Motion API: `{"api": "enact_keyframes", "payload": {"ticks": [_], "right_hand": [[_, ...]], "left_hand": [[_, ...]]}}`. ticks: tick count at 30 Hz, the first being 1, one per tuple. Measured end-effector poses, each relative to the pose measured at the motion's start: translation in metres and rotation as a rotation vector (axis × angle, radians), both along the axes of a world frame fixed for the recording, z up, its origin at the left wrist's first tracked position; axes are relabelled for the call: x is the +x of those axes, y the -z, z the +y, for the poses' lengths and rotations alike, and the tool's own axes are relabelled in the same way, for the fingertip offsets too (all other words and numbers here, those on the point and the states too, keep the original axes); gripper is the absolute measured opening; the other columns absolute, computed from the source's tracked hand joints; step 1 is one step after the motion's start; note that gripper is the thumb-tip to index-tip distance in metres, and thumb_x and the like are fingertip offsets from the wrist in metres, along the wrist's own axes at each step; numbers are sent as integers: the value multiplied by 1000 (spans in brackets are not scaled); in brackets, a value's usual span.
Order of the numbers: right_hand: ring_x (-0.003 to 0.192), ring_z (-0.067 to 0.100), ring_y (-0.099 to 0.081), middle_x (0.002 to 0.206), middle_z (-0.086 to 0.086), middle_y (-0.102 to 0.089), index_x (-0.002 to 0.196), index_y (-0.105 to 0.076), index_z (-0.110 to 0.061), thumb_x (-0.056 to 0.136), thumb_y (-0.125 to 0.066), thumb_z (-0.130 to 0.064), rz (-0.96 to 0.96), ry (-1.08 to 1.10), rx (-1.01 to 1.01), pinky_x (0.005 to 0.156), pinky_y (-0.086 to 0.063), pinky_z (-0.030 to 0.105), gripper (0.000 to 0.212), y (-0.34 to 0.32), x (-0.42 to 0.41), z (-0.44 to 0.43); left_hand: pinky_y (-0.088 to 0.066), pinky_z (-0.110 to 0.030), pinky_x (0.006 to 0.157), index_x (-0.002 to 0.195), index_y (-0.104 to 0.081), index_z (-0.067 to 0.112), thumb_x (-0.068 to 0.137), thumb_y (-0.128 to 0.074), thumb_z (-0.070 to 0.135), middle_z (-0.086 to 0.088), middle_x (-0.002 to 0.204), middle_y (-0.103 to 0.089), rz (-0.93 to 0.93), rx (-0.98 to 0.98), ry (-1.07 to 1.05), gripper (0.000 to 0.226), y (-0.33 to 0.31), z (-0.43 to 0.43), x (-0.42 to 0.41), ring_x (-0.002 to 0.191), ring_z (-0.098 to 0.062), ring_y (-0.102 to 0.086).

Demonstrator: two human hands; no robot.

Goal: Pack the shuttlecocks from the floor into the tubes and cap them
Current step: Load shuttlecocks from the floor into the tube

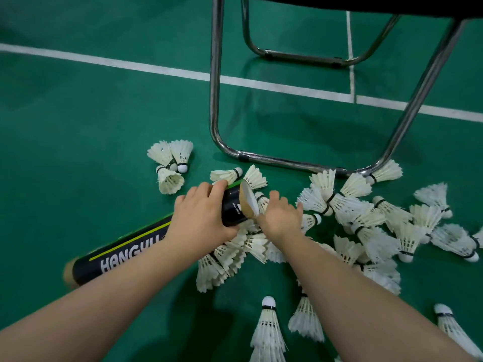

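Head view: nearest you, white shuttlecocks [268, 327] lay on the green floor [78, 152]. Your left hand [201, 218] was clamped round the black tube [136, 246], tilted; your right hand [281, 215], fingers curled among shuttlecocks, grip unclear.

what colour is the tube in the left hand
Black tube with white lettering and a yellow-green stripe; the head view shows it.

Black tube [125, 253] with yellow-green stripes and white lettering, white shuttlecocks [366, 220], green white-lined floor [91, 131].
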State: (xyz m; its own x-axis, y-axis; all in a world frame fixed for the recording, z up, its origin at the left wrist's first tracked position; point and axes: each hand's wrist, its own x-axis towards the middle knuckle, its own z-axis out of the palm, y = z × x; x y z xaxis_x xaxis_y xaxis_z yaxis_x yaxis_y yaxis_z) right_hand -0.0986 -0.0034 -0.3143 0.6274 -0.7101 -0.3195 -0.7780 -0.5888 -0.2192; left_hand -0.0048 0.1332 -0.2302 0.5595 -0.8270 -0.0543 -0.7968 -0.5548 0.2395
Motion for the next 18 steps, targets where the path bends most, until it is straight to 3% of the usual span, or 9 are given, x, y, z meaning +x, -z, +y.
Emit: {"api": "enact_keyframes", "payload": {"ticks": [2,4,8,10,12,18], "right_hand": [[96,25,-54,119,9,-47,128,-33,-12,85,-57,-37,-142,72,60,101,-34,43,56,-8,-2,-3],[91,20,-48,123,5,-39,127,-34,-15,82,-62,-32,-364,211,184,80,-42,33,56,-24,-7,-8],[77,9,-58,97,-3,-53,101,-49,-23,80,-66,-19,-842,374,484,63,-51,29,27,-69,-25,-21],[67,6,-57,89,-4,-59,93,-56,-25,81,-66,-14,-860,239,607,59,-48,24,20,-96,-33,-24],[70,12,-56,90,-3,-61,94,-58,-29,79,-67,-12,-781,90,672,62,-48,27,24,-119,-36,-23],[75,12,-53,103,-7,-50,110,-38,-32,76,-64,-10,-608,-117,587,64,-47,24,48,-153,-26,2]], "left_hand": [[-33,-37,89,130,-31,24,69,-64,50,1,114,-47,8,3,-1,75,0,-2,2,107,-22,-44],[-35,-38,88,129,-32,23,68,-64,51,0,112,-49,17,8,3,75,-1,-5,7,106,-22,-46],[-42,-38,85,127,-35,23,65,-67,52,-1,106,-52,77,52,67,75,-10,-6,19,97,-22,-50],[-43,-35,79,124,-38,23,64,-69,50,-1,101,-52,93,86,120,73,-19,-4,25,90,-21,-49],[-44,-34,76,120,-40,24,62,-69,50,1,95,-50,85,110,163,70,-31,-1,31,86,-19,-48],[-44,-37,81,122,-38,28,59,-65,56,3,96,-50,14,110,288,74,-57,8,32,89,-19,-50]]}}
